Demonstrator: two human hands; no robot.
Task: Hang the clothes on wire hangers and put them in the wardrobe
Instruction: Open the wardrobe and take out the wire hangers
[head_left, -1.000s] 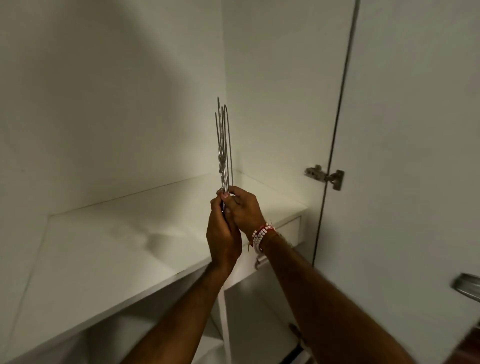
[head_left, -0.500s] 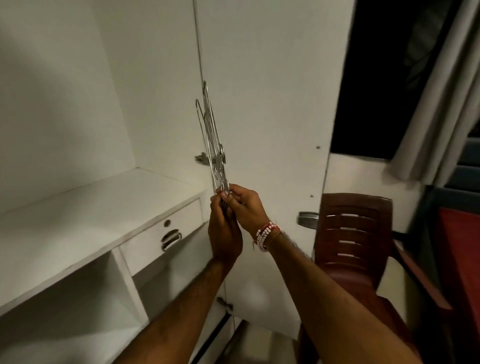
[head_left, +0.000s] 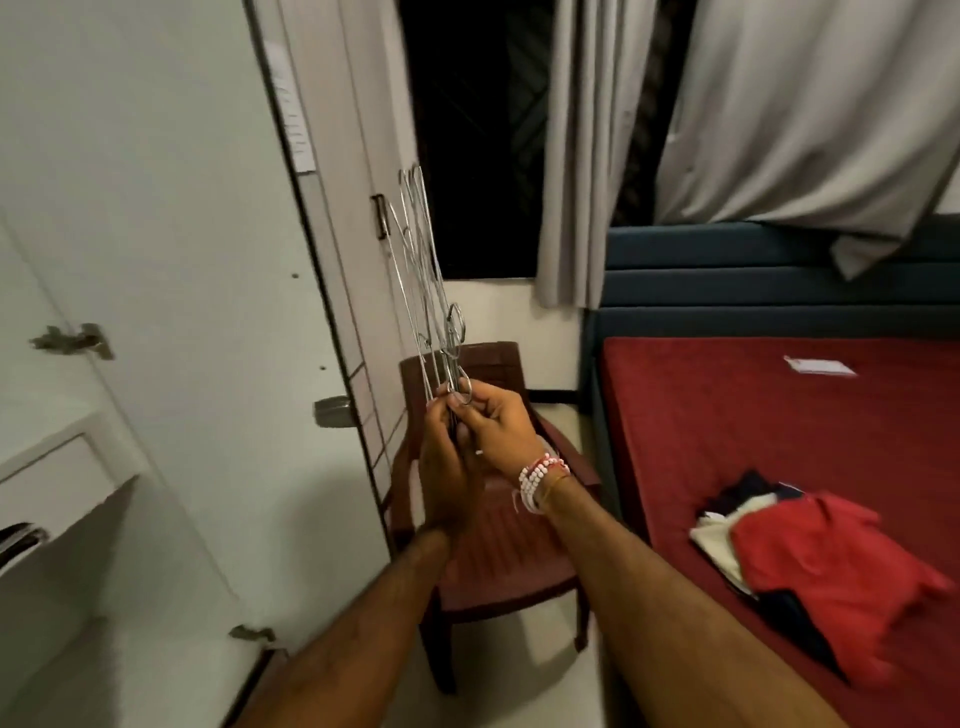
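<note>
Both my hands hold a bundle of thin wire hangers (head_left: 423, 280) upright in front of me. My left hand (head_left: 447, 467) grips the bundle's lower end. My right hand (head_left: 498, 426), with beaded bracelets at the wrist, pinches the hangers near their hooks. A pile of folded clothes (head_left: 810, 551), red on top with white and dark pieces beneath, lies on the red bed (head_left: 727, 415) at the right. The white wardrobe (head_left: 57, 467) is at the left with its door (head_left: 208, 312) swung open.
A dark red plastic chair (head_left: 498, 551) stands just beyond my hands, between the wardrobe door and the bed. Grey curtains (head_left: 779, 114) hang over a dark window behind. A small white card (head_left: 821, 365) lies on the bed. The wardrobe has a drawer (head_left: 52, 478) at lower left.
My view has swung right, away from the wardrobe shelf toward the chair and bed. Both hands have kept hold of the hanger bundle throughout, and it now tilts slightly left.
</note>
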